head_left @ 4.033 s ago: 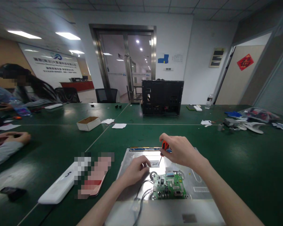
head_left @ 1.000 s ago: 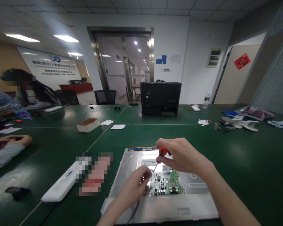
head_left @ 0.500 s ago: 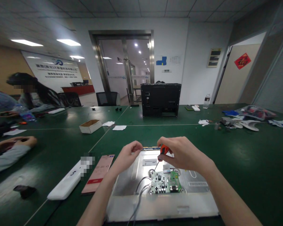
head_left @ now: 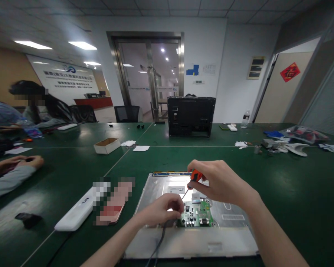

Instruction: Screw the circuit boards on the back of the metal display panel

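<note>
My right hand (head_left: 217, 181) grips the orange-and-black handle of a screwdriver (head_left: 195, 176), whose thin shaft slants down and left to the upper left corner of a green circuit board (head_left: 196, 215). Beside that corner is my left hand (head_left: 167, 207), thumb and fingers curled together close to the screwdriver's tip. Whatever its fingertips hold is too small or hidden to name. The board lies on the silver metal back of a flat display panel (head_left: 228, 241). Dark cables (head_left: 160, 241) run from under my left hand toward the panel's front edge.
Left of the panel lie a pink phone (head_left: 114, 207) and a white power bank (head_left: 75, 213). A black monitor casing (head_left: 192, 116) stands at the back, a small open box (head_left: 107, 145) to its left. Another person's hands (head_left: 25, 163) rest at the far left.
My left hand has come from the panel's far edge down to the board's left side, and its fingers have curled in. The right hand still holds the screwdriver at nearly the same place.
</note>
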Demonstrator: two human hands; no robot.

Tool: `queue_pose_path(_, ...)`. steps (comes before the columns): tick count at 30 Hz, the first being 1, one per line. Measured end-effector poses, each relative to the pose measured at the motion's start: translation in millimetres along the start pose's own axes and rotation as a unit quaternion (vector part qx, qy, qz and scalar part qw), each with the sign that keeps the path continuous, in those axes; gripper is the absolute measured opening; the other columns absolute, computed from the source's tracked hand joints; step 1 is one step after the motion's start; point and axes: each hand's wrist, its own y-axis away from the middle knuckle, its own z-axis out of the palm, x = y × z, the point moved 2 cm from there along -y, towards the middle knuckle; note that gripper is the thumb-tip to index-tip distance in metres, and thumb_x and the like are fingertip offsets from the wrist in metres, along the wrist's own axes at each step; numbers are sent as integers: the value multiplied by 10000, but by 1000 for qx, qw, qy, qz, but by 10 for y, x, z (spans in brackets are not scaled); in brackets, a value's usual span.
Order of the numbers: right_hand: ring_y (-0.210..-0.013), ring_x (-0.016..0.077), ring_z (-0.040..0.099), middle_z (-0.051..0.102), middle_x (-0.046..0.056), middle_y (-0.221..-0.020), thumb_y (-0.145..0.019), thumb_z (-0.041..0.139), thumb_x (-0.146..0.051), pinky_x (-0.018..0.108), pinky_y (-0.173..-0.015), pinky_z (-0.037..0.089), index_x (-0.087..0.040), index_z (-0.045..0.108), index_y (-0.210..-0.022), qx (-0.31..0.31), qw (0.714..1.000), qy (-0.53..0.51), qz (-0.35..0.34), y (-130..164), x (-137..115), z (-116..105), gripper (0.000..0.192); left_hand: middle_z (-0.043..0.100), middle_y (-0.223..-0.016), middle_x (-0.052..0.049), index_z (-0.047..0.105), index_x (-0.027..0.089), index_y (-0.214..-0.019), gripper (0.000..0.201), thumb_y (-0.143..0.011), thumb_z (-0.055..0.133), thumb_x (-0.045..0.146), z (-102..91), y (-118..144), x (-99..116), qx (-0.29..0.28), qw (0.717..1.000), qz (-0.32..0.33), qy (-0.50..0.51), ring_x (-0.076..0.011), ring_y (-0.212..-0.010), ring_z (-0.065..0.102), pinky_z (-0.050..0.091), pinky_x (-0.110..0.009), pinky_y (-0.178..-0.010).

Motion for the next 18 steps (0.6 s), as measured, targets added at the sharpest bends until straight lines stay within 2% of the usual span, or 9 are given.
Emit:
queue_pose_path(3,-676,137,583,664,-5,-825,-836,619,-297,248,-572,319,-213,524,-978,-4,1000,-2,-2,8,-9,1,191,579,-782,19,584,172,-777,134,-696,566,66,53,77,-11,24,998,-3,-65,-145,-743,524,430,-253,-688)
queue_pose_path(5,-674,136,580,664,-9,-825,-834,624,-303,249,-572,318,-214,526,-976,-6,1000,0,-5,4,-7,17,194,582,-771,20,600,177,-778,142,-687,576,69,102,103,-23,15,995,-20,-101,-142,-712,508,406,-237,-639)
queue_pose_path(13,-660,131,577,662,-22,-809,-813,649,-298,252,-560,305,-219,530,-975,-14,1000,7,2,-44,38,106,216,555,-777,26,599,179,-772,143,-665,607,85,136,104,-165,67,989,-17,-128,-142,-723,483,376,-232,-643)
queue_pose_path(18,-665,131,579,663,-16,-810,-820,644,-307,256,-563,309,-218,543,-968,-23,1000,2,10,-52,49,112,200,559,-762,24,619,184,-769,126,-671,663,119,130,97,-199,74,984,-6,-162,-155,-750,481,377,-244,-682)
